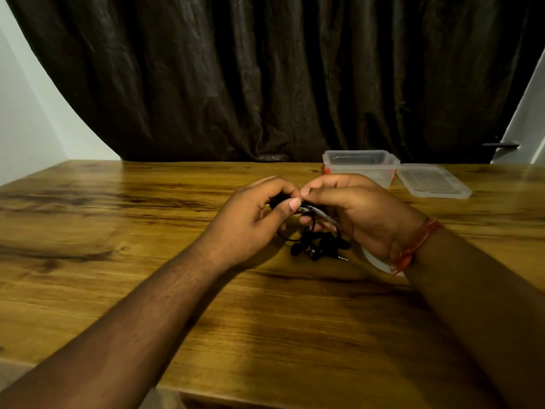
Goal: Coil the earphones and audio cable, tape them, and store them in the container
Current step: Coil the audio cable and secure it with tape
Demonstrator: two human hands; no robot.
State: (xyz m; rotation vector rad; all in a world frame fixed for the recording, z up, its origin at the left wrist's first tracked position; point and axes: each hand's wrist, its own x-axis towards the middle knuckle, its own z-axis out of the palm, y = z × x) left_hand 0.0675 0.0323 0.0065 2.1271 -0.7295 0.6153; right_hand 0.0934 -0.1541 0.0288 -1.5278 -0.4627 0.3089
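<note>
Both your hands are pinched on the same stretch of dark cable (309, 208), held just above the bench (147, 290): the left hand (250, 219) curls round it with the thumb pressing on top, and the right hand (351, 211) grips it from the other side. The rest of the wire hangs down into a loose black heap (320, 246) lying on the bench between your wrists, a plug tip poking out.

Keep the loops even and hold each turn with the left thumb before you draw the next.

The open container (361, 165) and its lid (432, 181) wait near the far edge. A pale round thing (376, 261) under your right wrist may be the tape; most is hidden. Whether the heap holds earphones, audio cable or both is hard to tell.
</note>
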